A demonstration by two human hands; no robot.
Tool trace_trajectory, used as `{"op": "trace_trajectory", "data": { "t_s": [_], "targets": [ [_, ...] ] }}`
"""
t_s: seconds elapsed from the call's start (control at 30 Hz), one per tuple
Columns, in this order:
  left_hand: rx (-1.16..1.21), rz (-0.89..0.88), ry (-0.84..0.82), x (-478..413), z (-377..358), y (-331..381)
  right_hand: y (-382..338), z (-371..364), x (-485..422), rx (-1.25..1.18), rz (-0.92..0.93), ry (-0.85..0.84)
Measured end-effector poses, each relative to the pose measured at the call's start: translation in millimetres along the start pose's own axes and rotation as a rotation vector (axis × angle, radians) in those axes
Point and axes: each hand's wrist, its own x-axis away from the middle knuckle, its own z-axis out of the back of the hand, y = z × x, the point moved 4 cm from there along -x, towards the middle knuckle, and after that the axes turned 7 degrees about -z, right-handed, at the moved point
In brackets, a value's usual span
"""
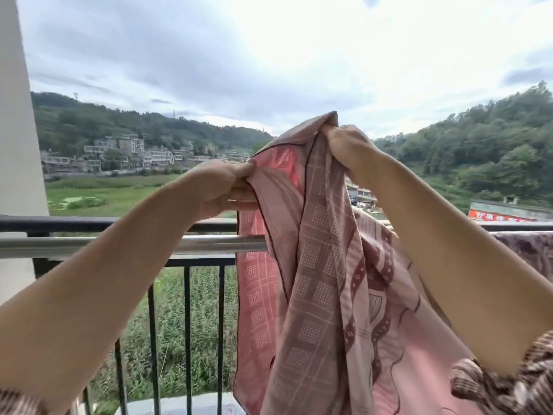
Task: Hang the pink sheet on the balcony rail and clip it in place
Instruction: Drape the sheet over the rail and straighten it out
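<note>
We hold the pink cotton sheet with its checked and dotted maroon pattern (317,265) up in front of us, above the balcony edge. Our left hand (221,187) has its fingers curled tight round a bunched edge of the cloth, with the thumb pressed on top of the fold. Our right hand (344,145) is higher and grips the top of the sheet; its fingers are mostly hidden behind the fabric, so we can say only that they are closed on it. From the two hands the sheet falls in long folds, covering the round silver metal rail (89,244) and the black iron balcony railing with upright bars (185,310) from the middle rightward. Whether any of it already rests on the rail we cannot tell. Further right a purple-brown patterned cloth (526,250) lies draped over the rail. Brown and cream patterned sleeves (508,384) show at the lower edges. A pale concrete pillar (15,115) stands at the left, and beyond the railing lie a green field (104,193), grey multi-storey buildings (125,151), wooded hills (478,151) and a cloudy sky.
</note>
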Motion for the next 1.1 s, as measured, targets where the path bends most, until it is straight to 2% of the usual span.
{"op": "trace_trajectory", "data": {
  "t_s": [0.1,0.23,0.33,0.4,0.5,0.57,0.6,0.63,0.7,0.77,0.83,0.9,0.97,1.07,1.1],
  "targets": [
    [0.174,-0.091,0.190,6.9,53.6,14.4,-13.0,-8.7,5.5,0.247,0.107,0.012],
    [0.147,-0.150,0.440,24.3,146.2,31.3,-19.7,-42.8,3.6,0.482,0.137,-0.007],
    [0.176,-0.196,0.642,35.2,212.2,39.1,-27.6,-75.3,6.6,0.496,0.185,-0.027],
    [0.238,-0.228,0.693,45.2,247.8,38.6,-33.5,-99.0,12.5,0.311,0.150,-0.148],
    [0.034,-0.125,0.746,59.3,287.9,19.0,-31.7,-133.4,26.2,0.168,0.089,-0.435],
    [-0.127,0.060,0.636,61.7,297.9,-7.5,-29.4,-153.0,36.3,0.194,0.114,-0.577],
    [-0.220,0.138,0.562,61.4,300.0,-19.5,-29.5,-160.5,38.7,0.210,0.128,-0.588],
    [-0.307,0.192,0.492,63.9,297.8,-26.6,-31.0,-165.4,38.5,0.219,0.140,-0.547],
    [-0.374,0.186,0.412,66.8,296.6,-29.4,-34.8,-169.8,34.3,0.180,0.144,-0.402],
    [-0.290,0.144,0.348,67.0,292.7,-24.2,-40.0,-168.7,32.0,-0.003,0.090,-0.314],
    [-0.246,0.128,0.282,72.5,287.2,-19.8,-45.8,-160.9,30.2,-0.260,0.030,-0.309],
    [-0.259,0.127,0.293,77.5,292.8,-19.3,-51.0,-140.8,26.2,-0.491,0.017,-0.233],
    [-0.394,0.175,0.315,85.9,299.1,-20.4,-48.7,-116.3,16.9,-0.664,0.008,-0.095],
    [-0.712,0.122,0.423,89.8,303.0,-19.3,-34.1,-99.7,10.5,-0.698,-0.034,-0.022],
    [-0.707,0.110,0.432,90.2,295.8,-18.7,-28.8,-97.8,11.2,-0.679,-0.049,-0.016]
  ]
}}
